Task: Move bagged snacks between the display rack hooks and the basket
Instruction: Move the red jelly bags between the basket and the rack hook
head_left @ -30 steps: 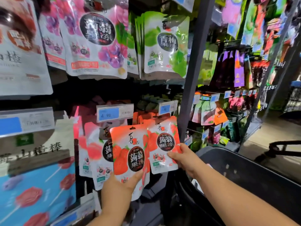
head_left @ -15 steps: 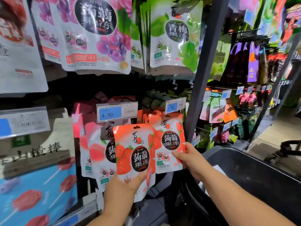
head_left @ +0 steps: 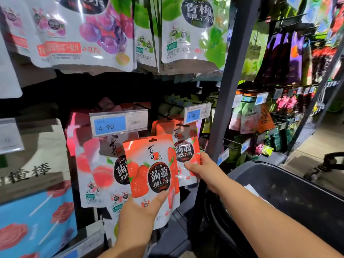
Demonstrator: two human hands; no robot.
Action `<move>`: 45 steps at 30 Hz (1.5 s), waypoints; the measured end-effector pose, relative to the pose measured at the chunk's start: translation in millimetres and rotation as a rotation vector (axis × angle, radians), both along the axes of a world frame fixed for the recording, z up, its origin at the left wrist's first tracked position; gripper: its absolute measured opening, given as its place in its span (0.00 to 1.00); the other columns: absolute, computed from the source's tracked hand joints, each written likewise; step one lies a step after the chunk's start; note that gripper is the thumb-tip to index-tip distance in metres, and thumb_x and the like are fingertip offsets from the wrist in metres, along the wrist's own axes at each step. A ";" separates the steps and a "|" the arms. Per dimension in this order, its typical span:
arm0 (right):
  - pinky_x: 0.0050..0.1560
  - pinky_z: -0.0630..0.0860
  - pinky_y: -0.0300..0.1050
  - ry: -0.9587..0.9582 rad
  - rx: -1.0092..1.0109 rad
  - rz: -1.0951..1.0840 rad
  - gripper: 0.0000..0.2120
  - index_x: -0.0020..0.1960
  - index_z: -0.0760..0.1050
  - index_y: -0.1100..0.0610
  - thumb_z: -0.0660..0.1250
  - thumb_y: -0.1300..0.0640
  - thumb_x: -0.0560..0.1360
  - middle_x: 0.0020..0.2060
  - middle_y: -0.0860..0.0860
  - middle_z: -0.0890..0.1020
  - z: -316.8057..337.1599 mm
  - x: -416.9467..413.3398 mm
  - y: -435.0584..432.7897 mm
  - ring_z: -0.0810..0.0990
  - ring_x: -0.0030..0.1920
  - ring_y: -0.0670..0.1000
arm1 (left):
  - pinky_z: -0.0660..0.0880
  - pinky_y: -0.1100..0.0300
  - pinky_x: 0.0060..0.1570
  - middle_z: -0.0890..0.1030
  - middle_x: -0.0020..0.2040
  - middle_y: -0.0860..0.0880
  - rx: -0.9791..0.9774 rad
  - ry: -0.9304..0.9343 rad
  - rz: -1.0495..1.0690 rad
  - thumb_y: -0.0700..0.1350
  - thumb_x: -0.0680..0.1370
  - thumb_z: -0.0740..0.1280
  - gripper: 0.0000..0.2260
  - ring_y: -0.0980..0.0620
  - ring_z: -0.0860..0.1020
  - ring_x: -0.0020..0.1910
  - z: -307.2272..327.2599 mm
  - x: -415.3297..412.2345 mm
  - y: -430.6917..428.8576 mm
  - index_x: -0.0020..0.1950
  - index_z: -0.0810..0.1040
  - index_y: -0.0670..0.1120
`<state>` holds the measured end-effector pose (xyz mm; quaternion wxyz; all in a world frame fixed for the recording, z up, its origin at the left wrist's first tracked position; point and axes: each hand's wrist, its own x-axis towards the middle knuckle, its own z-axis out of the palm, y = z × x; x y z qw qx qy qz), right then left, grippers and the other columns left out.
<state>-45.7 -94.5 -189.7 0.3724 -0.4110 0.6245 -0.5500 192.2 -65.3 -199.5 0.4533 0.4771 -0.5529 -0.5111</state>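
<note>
Since half a second ago neither grip has changed. The head has closed on the rack, so the upper row of bags rides higher and both held pouches loom larger.

My left hand (head_left: 137, 220) pinches the lower edge of an orange-red glossy foil strawberry-jelly pouch (head_left: 150, 174), with the thumb across its front and the fingers hidden behind. My right hand (head_left: 202, 170) grips the right edge of a second pouch of the same kind (head_left: 184, 151), thumb on its face. The front pouch overlaps the left part of the second.

Both stand upright with the long axis vertical, the front one tipped slightly left at the top. Its hang hole (head_left: 153, 140) sits at the top edge, free of any hook. I cannot tell whether the second pouch is on its hook, as that part is hidden below the right-hand blue-and-white price tag (head_left: 197, 115).

Governing relation: the hooks lie up and back from both grips. The black plastic basket (head_left: 297, 192) lies down and to the right, past the grey steel rack upright (head_left: 229, 90) — nearer, I judge, to the right hand.

Counts:
- Two pouches are held, and at least one more orange-red top shows behind the second.
- Two price tags read 4.90.
- At least two pink peach pouches (head_left: 100, 172) hang at the row's left.
- One basket.
</note>
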 end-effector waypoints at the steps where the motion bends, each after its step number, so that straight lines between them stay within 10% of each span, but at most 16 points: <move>1: 0.59 0.79 0.59 0.020 0.008 -0.007 0.28 0.60 0.71 0.52 0.79 0.51 0.65 0.54 0.57 0.83 0.4 0.7 -1.7 0.84 0.54 0.58 | 0.76 0.49 0.55 0.85 0.41 0.60 -0.005 0.001 0.009 0.63 0.64 0.76 0.20 0.53 0.81 0.48 -1.9 -1.2 -0.6 0.50 0.82 0.55; 7: 0.51 0.79 0.46 0.342 0.136 -0.100 0.21 0.58 0.75 0.52 0.74 0.43 0.71 0.50 0.49 0.83 0.7 4.1 6.1 0.82 0.49 0.50 | 0.68 0.70 0.38 0.83 0.42 0.60 -0.021 0.025 -0.033 0.50 0.72 0.75 0.09 0.64 0.77 0.43 -0.7 -11.0 1.8 0.51 0.82 0.54; 11: 0.39 0.68 0.31 0.502 0.081 -0.188 0.14 0.60 0.69 0.47 0.68 0.48 0.78 0.48 0.44 0.79 4.4 7.0 26.8 0.77 0.44 0.42 | 0.71 0.59 0.48 0.83 0.38 0.62 -0.012 0.057 -0.036 0.50 0.72 0.75 0.08 0.59 0.80 0.44 0.0 -14.4 1.1 0.47 0.82 0.61; 25: 0.50 0.78 0.53 -0.076 -0.137 0.077 0.25 0.61 0.74 0.55 0.75 0.56 0.66 0.48 0.59 0.85 -9.2 20.9 52.2 0.85 0.43 0.53 | 0.70 0.74 0.37 0.84 0.42 0.56 -0.071 -0.073 -0.242 0.55 0.80 0.63 0.09 0.68 0.79 0.38 4.4 -50.2 -6.3 0.53 0.80 0.54; 29: 0.53 0.79 0.58 -0.070 -0.158 -0.020 0.27 0.61 0.74 0.55 0.76 0.52 0.65 0.44 0.57 0.85 -8.5 8.6 50.6 0.84 0.45 0.56 | 0.78 0.55 0.56 0.85 0.48 0.57 -0.054 -0.040 -0.241 0.57 0.77 0.67 0.10 0.59 0.82 0.49 10.1 -61.1 -16.1 0.56 0.79 0.56; 35: 0.56 0.80 0.57 -0.035 -0.181 -0.079 0.23 0.59 0.74 0.54 0.74 0.52 0.66 0.50 0.54 0.86 1.3 3.3 41.4 0.85 0.52 0.55 | 0.75 0.67 0.46 0.83 0.48 0.58 -0.110 -0.036 -0.212 0.52 0.78 0.67 0.03 0.61 0.80 0.49 22.6 -72.2 -25.7 0.52 0.77 0.59; 45: 0.58 0.79 0.60 0.058 -0.126 -0.161 0.11 0.55 0.74 0.51 0.72 0.57 0.75 0.48 0.53 0.85 7.3 4.5 26.2 0.84 0.51 0.55 | 0.76 0.54 0.54 0.83 0.46 0.55 -0.120 -0.081 -0.097 0.54 0.77 0.69 0.05 0.54 0.81 0.49 23.8 -83.9 -40.2 0.49 0.77 0.55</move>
